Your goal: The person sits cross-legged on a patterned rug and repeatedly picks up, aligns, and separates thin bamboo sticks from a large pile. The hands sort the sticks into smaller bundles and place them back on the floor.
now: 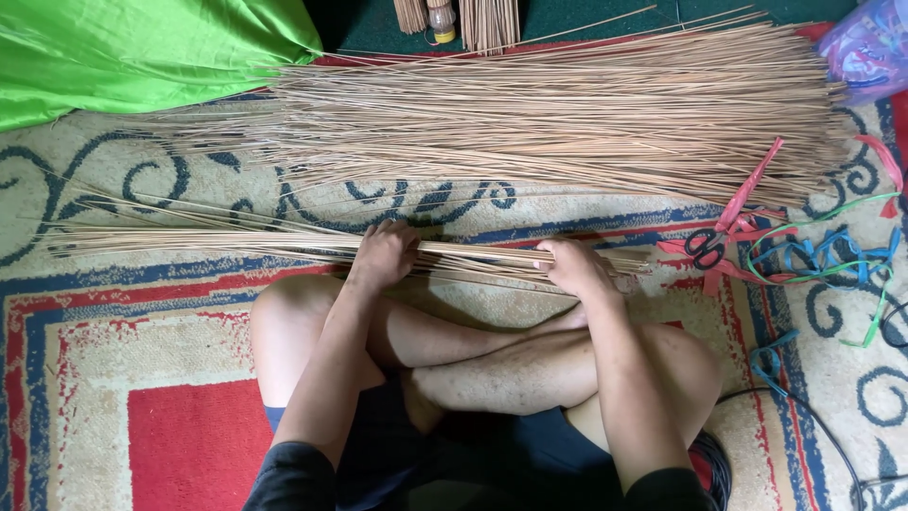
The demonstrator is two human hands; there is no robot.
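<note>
A thin bundle of long tan sticks (pixel 208 241) lies across the patterned carpet in front of my crossed legs. My left hand (pixel 382 254) is closed over the bundle near its middle. My right hand (pixel 573 266) grips the same bundle close to its thick right end. Beyond it, a much larger pile of the same sticks (pixel 567 114) spreads across the carpet, tips pointing left.
Black-handled scissors (pixel 705 248) lie to the right among red, green and blue plastic strips (pixel 823 260). Green cloth (pixel 132 52) covers the far left corner. A small bottle (pixel 441 21) and tied stick bundles stand at the top. A black cable (pixel 813 416) runs at the lower right.
</note>
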